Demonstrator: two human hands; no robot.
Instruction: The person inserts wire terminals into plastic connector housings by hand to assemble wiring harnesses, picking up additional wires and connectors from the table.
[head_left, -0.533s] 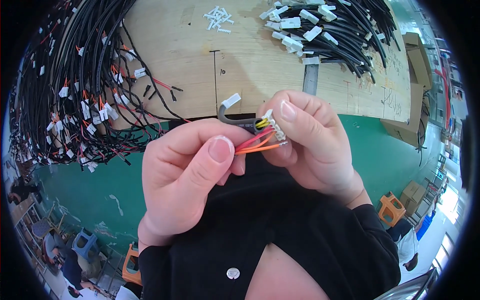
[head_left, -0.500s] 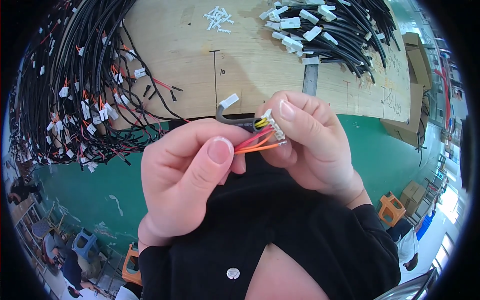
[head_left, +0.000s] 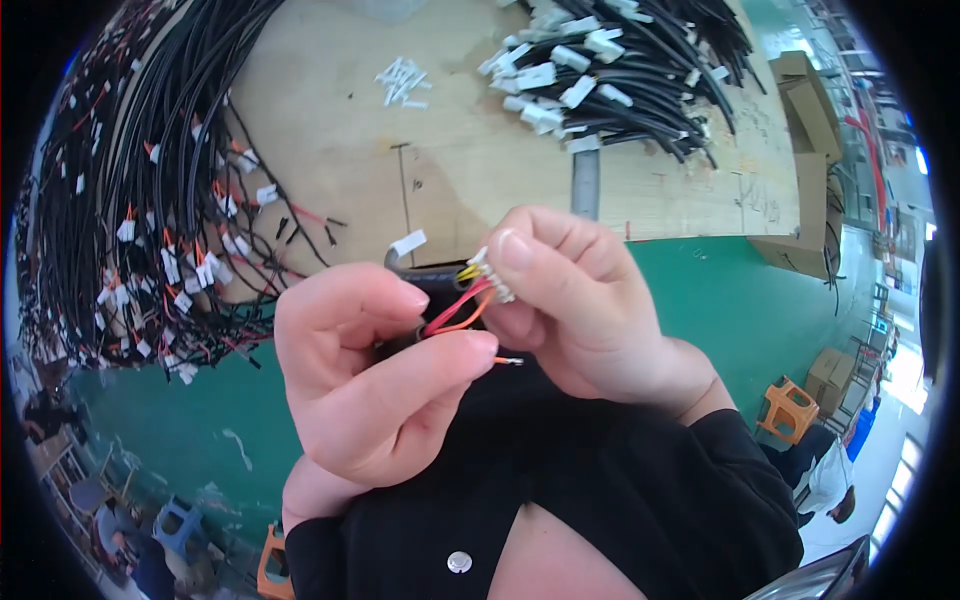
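My right hand pinches a small white connector housing between thumb and fingers. Yellow, red and orange wires run into it. The yellow ones come from a black cable that bends back to another white connector. My left hand is curled round the red and orange wires, its index finger lifted off the thumb. A loose orange wire with a bare metal terminal pokes out past the left thumb tip. The left hand's other fingers are mostly hidden.
Bundled black cables with white connectors cover the table's left; another pile lies at the far right. Small white strips sit on the wooden table. Cardboard boxes stand right, an orange stool behind. Other people are in the background.
My left index finger has lifted from the thumb, and the loose orange wire has swung down, away from the connector. Both hands sit slightly lower, and the view has shifted.
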